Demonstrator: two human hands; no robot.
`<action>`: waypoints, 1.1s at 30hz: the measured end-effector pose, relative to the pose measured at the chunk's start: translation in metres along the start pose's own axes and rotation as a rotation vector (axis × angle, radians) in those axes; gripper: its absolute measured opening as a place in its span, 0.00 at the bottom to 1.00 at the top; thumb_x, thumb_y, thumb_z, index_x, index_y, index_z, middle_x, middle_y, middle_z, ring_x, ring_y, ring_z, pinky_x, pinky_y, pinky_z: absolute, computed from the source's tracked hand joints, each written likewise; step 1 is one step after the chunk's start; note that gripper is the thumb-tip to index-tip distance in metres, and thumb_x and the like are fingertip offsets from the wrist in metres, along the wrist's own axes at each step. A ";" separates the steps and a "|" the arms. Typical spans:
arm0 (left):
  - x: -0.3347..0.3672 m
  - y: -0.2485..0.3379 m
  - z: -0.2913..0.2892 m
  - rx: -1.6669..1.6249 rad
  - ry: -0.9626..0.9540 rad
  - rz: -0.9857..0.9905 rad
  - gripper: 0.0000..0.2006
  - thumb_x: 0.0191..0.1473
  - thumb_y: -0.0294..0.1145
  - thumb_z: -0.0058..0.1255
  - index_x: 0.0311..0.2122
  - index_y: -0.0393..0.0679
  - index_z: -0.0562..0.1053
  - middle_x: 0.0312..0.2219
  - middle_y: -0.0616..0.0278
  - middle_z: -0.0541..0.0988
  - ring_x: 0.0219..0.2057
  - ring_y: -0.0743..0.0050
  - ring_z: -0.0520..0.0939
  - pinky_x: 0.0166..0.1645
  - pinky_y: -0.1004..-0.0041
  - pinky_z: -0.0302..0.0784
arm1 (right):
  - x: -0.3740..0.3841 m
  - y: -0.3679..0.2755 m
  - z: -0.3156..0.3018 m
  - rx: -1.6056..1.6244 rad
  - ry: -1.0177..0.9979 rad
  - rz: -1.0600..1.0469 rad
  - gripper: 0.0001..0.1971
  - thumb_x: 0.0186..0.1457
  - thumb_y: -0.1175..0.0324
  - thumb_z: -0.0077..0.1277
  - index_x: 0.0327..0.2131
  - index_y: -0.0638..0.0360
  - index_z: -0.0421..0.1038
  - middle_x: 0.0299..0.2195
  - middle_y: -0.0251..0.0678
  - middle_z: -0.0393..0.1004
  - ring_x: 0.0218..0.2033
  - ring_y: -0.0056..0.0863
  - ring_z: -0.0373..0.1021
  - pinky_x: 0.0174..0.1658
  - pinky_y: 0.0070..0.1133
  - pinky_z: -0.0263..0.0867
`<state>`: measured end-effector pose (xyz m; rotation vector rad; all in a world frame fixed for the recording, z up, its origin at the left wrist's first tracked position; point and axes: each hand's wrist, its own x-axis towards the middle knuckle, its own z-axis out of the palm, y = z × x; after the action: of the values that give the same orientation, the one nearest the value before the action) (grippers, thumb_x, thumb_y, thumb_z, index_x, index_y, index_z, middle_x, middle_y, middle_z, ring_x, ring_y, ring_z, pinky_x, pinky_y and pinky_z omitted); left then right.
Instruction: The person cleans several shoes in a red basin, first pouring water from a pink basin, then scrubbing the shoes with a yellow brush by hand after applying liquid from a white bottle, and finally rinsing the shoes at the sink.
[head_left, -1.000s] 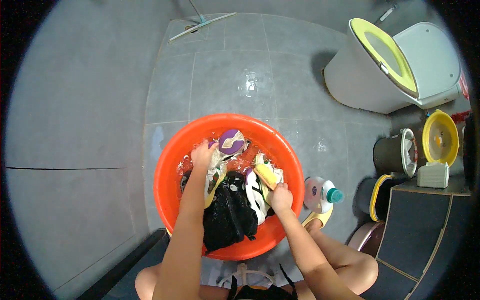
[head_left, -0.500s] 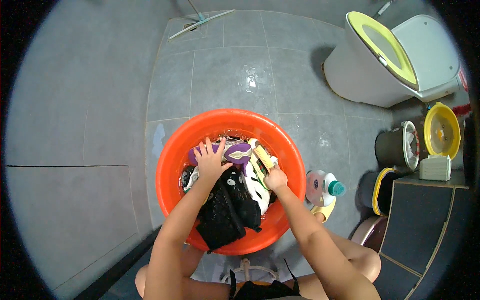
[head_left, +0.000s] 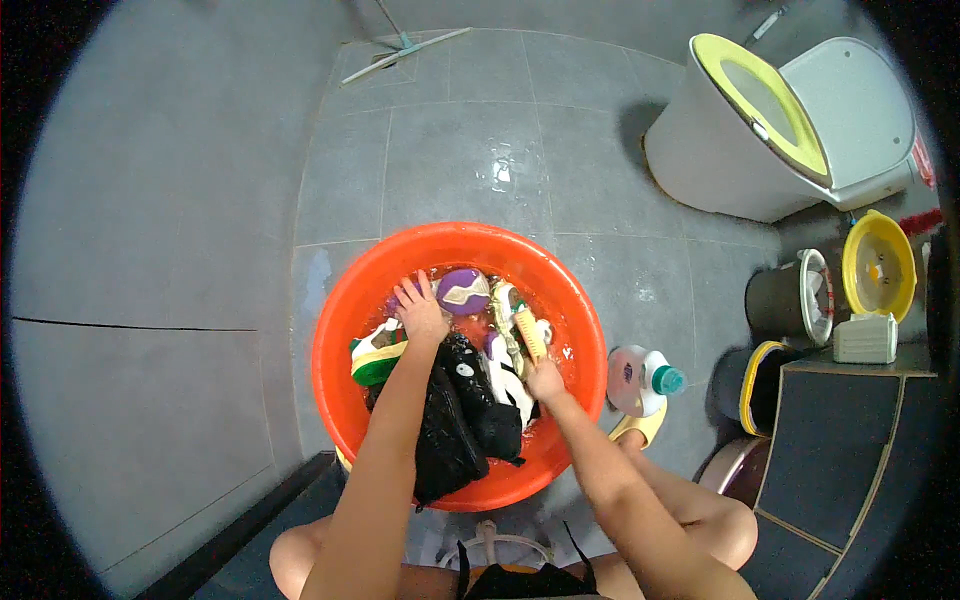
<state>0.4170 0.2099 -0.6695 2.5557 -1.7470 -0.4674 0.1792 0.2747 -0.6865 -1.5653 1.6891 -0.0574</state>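
A large orange basin [head_left: 331,345] holds water and several shoes. My right hand [head_left: 545,379] grips the handle of a scrubbing brush [head_left: 530,333] with a pale yellow head, over the basin's right side. My left hand [head_left: 424,316] lies with fingers spread on a purple shoe [head_left: 464,291], which sits at the basin's far side. Below the brush rests a white shoe with black marks [head_left: 508,388]. A black item [head_left: 447,445], its kind unclear, spreads over the near side. Left of my left wrist, a green, yellow and white shoe [head_left: 373,364] shows partly.
A clear bottle with a teal cap [head_left: 640,380] stands right of the basin. Buckets [head_left: 790,300], a yellow basin [head_left: 879,265] and a dark cabinet [head_left: 835,430] line the right. At the far right is a toilet [head_left: 715,150]; a squeegee [head_left: 405,55] lies far off.
The purple shoe has shifted away from me, and my left hand has moved a little up with it. The green and yellow shoe now shows at left. The brush has moved slightly down.
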 end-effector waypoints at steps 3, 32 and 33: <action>-0.027 -0.026 -0.012 -0.182 -0.037 0.234 0.46 0.34 0.45 0.54 0.55 0.42 0.42 0.52 0.34 0.40 0.52 0.34 0.47 0.50 0.45 0.48 | 0.019 0.024 0.019 0.041 0.011 -0.145 0.20 0.49 0.60 0.37 0.41 0.65 0.62 0.29 0.51 0.68 0.34 0.41 0.65 0.40 0.27 0.59; -0.205 0.023 -0.032 -1.025 -0.232 0.057 0.21 0.39 0.17 0.37 0.44 0.33 0.64 0.35 0.54 0.74 0.37 0.74 0.75 0.41 0.79 0.66 | -0.170 -0.033 0.009 0.620 0.332 -0.077 0.10 0.47 0.72 0.41 0.35 0.66 0.65 0.23 0.43 0.68 0.26 0.38 0.67 0.32 0.25 0.62; -0.216 0.024 -0.038 -1.061 -0.200 0.055 0.22 0.37 0.17 0.37 0.43 0.34 0.65 0.34 0.53 0.74 0.35 0.72 0.76 0.40 0.79 0.67 | -0.174 -0.032 0.005 0.570 0.522 -0.079 0.11 0.46 0.73 0.42 0.35 0.65 0.65 0.25 0.42 0.68 0.27 0.37 0.66 0.33 0.25 0.62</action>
<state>0.3327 0.3918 -0.5773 1.7166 -1.0918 -1.2514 0.1901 0.4173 -0.5828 -1.2307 1.7727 -0.9733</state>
